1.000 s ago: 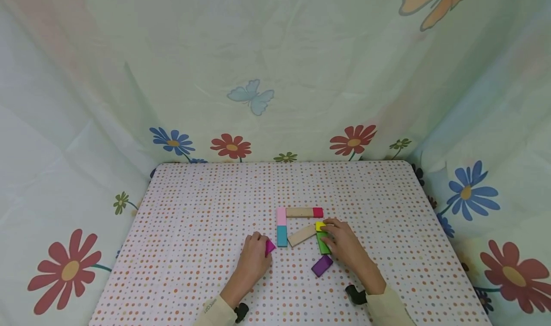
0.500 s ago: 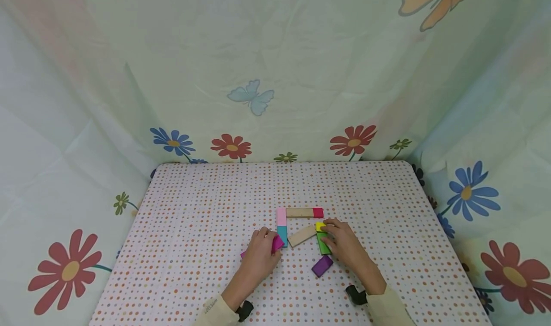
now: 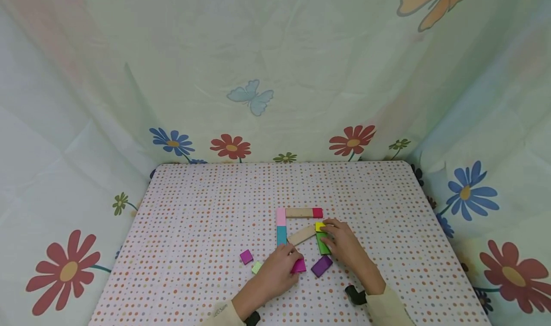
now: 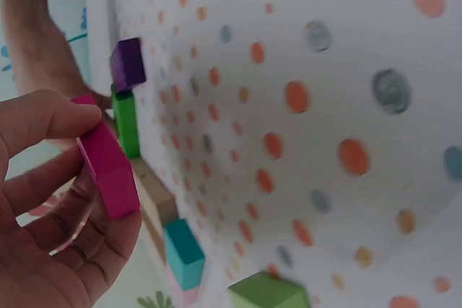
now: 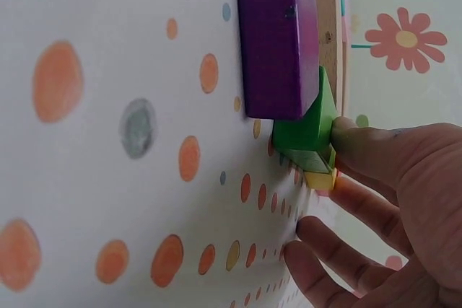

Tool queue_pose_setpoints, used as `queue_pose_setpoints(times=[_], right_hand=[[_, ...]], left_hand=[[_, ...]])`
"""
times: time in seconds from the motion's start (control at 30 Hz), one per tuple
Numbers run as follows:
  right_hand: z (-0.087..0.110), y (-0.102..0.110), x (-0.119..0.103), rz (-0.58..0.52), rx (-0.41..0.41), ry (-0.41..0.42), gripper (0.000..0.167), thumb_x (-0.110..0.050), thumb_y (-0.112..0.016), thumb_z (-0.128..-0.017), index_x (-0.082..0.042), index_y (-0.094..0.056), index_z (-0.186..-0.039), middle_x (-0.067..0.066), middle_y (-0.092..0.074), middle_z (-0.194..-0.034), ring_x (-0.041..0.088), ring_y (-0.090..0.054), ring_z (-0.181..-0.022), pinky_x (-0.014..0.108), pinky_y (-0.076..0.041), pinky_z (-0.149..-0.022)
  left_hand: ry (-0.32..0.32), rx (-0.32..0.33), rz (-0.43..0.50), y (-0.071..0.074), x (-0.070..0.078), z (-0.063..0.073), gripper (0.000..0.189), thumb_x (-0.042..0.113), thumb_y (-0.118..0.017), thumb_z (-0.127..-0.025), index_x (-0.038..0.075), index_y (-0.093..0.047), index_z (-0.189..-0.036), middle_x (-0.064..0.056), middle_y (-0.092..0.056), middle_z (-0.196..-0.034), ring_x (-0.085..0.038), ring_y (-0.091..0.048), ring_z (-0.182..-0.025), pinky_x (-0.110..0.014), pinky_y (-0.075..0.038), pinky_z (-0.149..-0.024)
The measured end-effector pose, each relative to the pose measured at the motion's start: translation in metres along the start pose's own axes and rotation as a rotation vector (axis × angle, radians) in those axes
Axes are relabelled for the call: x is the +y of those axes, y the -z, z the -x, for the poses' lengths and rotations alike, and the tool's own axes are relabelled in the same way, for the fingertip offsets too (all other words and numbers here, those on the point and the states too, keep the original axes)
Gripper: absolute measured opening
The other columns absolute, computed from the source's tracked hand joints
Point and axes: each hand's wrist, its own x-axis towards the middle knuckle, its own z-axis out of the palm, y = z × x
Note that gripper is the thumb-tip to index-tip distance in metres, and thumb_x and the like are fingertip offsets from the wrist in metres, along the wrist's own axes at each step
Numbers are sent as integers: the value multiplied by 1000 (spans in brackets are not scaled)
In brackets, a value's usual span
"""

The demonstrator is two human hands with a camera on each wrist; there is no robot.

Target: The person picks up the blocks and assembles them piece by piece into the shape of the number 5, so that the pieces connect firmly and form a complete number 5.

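My left hand (image 3: 280, 271) pinches a magenta block (image 4: 112, 167) between thumb and fingers, in front of the teal block (image 3: 281, 235). The right hand (image 3: 344, 244) rests at the green block (image 3: 323, 245) and the yellow block (image 3: 320, 227). In the right wrist view its thumb (image 5: 354, 138) touches the green block, while the other fingers are loosely extended. A purple block (image 3: 322, 266) lies just in front of the green one. From the yellow block a plain wooden block (image 3: 302, 234) slants toward the teal block.
Behind teal lies a pink block (image 3: 281, 217), followed rightward by another wooden block (image 3: 299, 213) and a red block (image 3: 317, 213). Left of the left hand are a small magenta cube (image 3: 246, 257) and a light green block (image 3: 257, 267), partly hidden. The dotted table (image 3: 206, 206) meets a hanging cloth (image 3: 301, 53).
My left hand has carried the magenta block rightward and toward the near side, uncovering the magenta cube and the light green block. The right hand stays at the green and yellow blocks.
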Motion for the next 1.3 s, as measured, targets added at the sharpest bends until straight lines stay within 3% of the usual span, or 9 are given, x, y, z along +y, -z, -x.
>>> queue_pose_setpoints(times=[0.23, 0.57, 0.83, 1.03, 1.3], right_hand=[[0, -1, 1, 1, 19, 16, 27, -12, -81, -93, 0, -78, -117, 17, -69, -134, 38, -65, -124, 55, -55, -106], [0, 0, 1, -5, -24, -25, 29, -12, -78, -96, 1, -76, -122, 18, -66, -139, 39, -62, -128, 56, -53, -110], [0, 1, 0, 0, -24, -25, 29, -13, -78, -96, 0, -76, -122, 17, -66, -139, 38, -62, -128, 55, -53, -111], [-1, 0, -1, 7, 0, 1, 28, -12, -80, -95, 0, -77, -119, 17, -68, -136, 38, -63, -127, 55, -53, -109], [-1, -1, 0, 16, -17, -15, 29, -13, -79, -95, -1, -77, -121, 17, -67, -137, 38, -63, -126, 56, -53, -109]], left_hand=[[-91, -61, -77, -18, -7, 1, 36, 14, -84, -86, 14, -77, -121, 2, -70, -114, -6, -56, -98, -17, -51, -83], [-122, -82, -161, -30, -12, 2, 31, 20, -83, -89, 18, -77, -119, 2, -69, -115, -8, -57, -99, -19, -52, -86], [-111, -75, -174, -18, -6, 2, 39, 29, -86, -88, 19, -77, -125, 1, -69, -125, -12, -55, -105, -22, -52, -90], [-90, -65, -96, -1, -9, 4, 35, 23, -85, -88, 17, -78, -122, 1, -69, -123, -11, -54, -105, -20, -51, -89], [-68, -92, -27, -9, -12, 8, 25, 13, -83, -89, 19, -80, -114, 5, -71, -110, -5, -54, -97, -18, -51, -88]])
